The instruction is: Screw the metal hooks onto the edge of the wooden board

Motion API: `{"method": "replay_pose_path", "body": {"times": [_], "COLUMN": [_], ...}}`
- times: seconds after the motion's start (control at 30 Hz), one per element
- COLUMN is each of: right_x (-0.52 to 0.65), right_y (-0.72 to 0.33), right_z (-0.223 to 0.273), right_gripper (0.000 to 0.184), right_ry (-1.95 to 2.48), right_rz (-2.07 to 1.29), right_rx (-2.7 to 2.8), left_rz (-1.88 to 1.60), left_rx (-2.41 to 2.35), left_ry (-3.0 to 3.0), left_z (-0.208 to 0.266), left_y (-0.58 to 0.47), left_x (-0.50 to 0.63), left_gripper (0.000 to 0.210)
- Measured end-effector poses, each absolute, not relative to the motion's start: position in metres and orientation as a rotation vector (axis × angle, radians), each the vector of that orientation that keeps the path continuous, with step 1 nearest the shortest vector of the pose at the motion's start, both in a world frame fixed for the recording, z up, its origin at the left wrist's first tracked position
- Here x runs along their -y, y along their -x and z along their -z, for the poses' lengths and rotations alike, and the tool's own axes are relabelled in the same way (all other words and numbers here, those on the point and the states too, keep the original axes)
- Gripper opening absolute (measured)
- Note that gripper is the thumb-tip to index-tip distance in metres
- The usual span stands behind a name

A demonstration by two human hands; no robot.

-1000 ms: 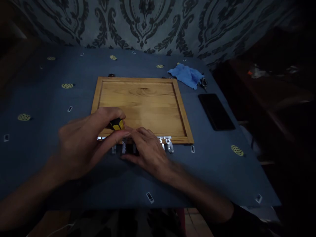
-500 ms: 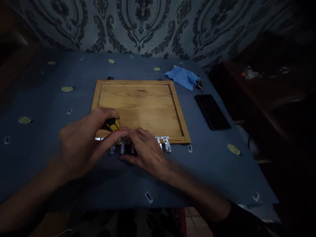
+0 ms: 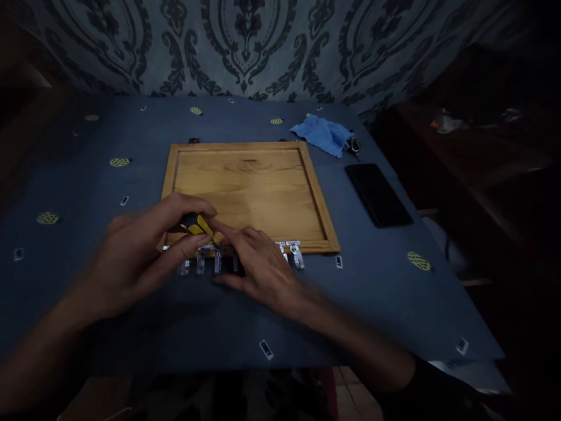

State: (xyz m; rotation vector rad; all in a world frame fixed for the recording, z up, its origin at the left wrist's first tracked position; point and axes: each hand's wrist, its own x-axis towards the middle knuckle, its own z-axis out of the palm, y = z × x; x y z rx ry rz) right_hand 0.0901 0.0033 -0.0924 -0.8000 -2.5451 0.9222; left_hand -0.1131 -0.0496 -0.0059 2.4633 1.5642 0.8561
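My left hand is closed round the black and yellow handle of a screwdriver. Its thin shaft points down toward a metal hook rail along the near edge of a framed wooden board. Several shiny hooks hang over that edge. My right hand lies across the rail's middle, fingers on top and thumb below the edge, gripping it and covering some hooks. Its index fingertip is close to the screwdriver shaft. The screwdriver's tip is too dark to make out.
A black phone lies right of the board on a blue patterned tablecloth. Behind it are a crumpled blue cloth and a small dark object. Small dark pieces show at the board's far edge. Patterned wallpaper rises behind.
My left hand has turned about the screwdriver handle and shifted slightly left, showing more of the hooks on the left. My right hand stays on the rail. The view has shifted a little.
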Motion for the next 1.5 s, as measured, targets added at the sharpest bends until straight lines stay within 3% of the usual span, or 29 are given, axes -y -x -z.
{"method": "replay_pose_path", "body": {"times": [0.17, 0.37, 0.73, 1.07, 1.5], "right_x": [-0.003, -0.003, -0.005, -0.003, -0.004], "right_y": [-0.089, -0.089, -0.089, -0.089, -0.089], "right_z": [0.094, 0.096, 0.098, 0.098, 0.098], "right_gripper": [0.083, 0.083, 0.085, 0.083, 0.084], "right_ry": [0.823, 0.832, 0.798, 0.8, 0.804], "right_rz": [-0.92, -0.909, -0.91, -0.919, -0.882], "right_rx": [2.552, 2.554, 2.547, 2.521, 2.535], "left_rz": [-0.953, -0.98, -1.208, -0.979, -0.947], "left_rx": [-1.603, -1.785, -1.791, -1.778, -1.726], "left_ry": [-2.592, -2.563, -2.222, -2.409, -2.455], "left_z": [0.012, 0.023, 0.019, 0.016, 0.017], "left_y": [0.113, 0.106, 0.108, 0.106, 0.107], "left_x": [0.046, 0.048, 0.055, 0.056, 0.055], "left_gripper": [0.012, 0.03, 0.016, 0.018, 0.016]}}
